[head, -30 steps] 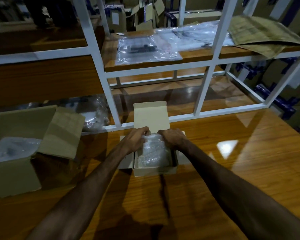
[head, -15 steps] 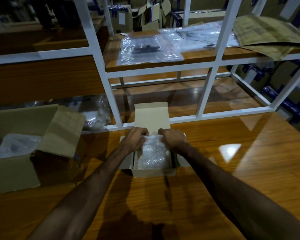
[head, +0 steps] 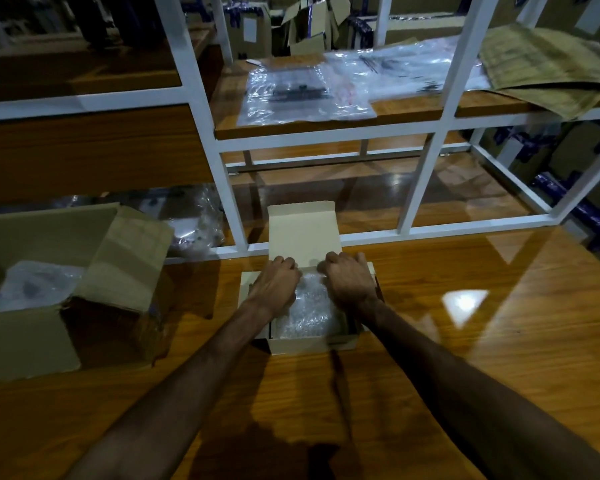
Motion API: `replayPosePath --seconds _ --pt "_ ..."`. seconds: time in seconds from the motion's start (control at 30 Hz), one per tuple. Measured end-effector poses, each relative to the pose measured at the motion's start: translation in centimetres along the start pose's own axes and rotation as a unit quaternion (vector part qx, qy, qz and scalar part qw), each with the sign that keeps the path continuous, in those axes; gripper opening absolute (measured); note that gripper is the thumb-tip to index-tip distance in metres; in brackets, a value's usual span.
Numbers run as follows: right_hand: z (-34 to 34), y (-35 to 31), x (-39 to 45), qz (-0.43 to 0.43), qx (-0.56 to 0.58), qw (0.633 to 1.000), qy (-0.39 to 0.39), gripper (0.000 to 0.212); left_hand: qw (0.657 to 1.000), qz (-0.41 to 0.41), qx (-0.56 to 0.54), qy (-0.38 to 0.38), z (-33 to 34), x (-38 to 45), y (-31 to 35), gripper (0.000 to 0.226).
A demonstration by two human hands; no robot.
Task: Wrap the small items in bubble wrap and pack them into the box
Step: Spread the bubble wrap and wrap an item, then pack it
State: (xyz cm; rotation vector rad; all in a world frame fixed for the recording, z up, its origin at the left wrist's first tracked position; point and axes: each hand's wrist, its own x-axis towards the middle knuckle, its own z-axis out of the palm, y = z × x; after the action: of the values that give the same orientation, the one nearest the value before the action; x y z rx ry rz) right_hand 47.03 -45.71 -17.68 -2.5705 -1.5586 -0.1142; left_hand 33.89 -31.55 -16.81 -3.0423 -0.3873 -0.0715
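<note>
Bubble-wrapped bundle [head: 307, 311] is being tucked into the small box [head: 312, 344] on the tabletop [head: 465, 358], gripped by curled fingers of left hand [head: 277, 285] and right hand [head: 349, 280]; next, lid [head: 303, 233] closure seems required.

Both hands are pressing down into a small open white cardboard box [head: 305, 344] sitting on the glossy wooden table [head: 465, 358]. The left hand [head: 277, 285] and right hand [head: 347, 283] are curling their fingers over the clear bubble wrap bundle [head: 309, 315] inside. The box's lid flap [head: 303, 233] is standing up behind them.

A glossy wooden desk [head: 465, 341] carries a small open box [head: 309, 342] at centre, a larger open carton [head: 25, 337] at left, and a white shelf frame [head: 423, 188] behind.
</note>
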Motion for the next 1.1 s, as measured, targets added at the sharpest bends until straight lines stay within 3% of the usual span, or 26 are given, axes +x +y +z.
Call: replayPosePath --seconds 0.17,0.37,0.63,0.9,1.0,1.1 --pt "1.0 0.2 -0.3 -0.045 0.033 0.997 0.053 0.02 0.993 -0.006 -0.116 0.021 1.4 -2.3 -0.1 0.042" --pt "1.9 0.1 -2.0 -0.072 0.005 0.996 0.05 0.025 0.995 -0.038 -0.082 -0.047 2.2 -3.0 1.8 0.076" --pt "1.9 -0.8 -2.0 -0.097 -0.057 0.994 0.01 0.02 0.999 -0.016 -0.03 0.008 2.3 -3.5 2.3 0.063" --pt "2.4 -1.0 -1.8 -0.087 -0.053 0.995 0.004 0.009 0.992 -0.04 -0.116 -0.004 2.3 -3.3 2.3 0.037" --pt "1.8 -0.6 -2.3 -0.048 -0.077 0.996 -0.009 0.017 0.995 -0.038 -0.097 0.011 2.0 -3.3 1.5 0.04" --pt "1.1 -0.1 -2.7 -0.034 -0.079 0.993 -0.08 0.035 0.998 -0.034 -0.056 -0.01 1.8 -4.0 0.0 0.052"
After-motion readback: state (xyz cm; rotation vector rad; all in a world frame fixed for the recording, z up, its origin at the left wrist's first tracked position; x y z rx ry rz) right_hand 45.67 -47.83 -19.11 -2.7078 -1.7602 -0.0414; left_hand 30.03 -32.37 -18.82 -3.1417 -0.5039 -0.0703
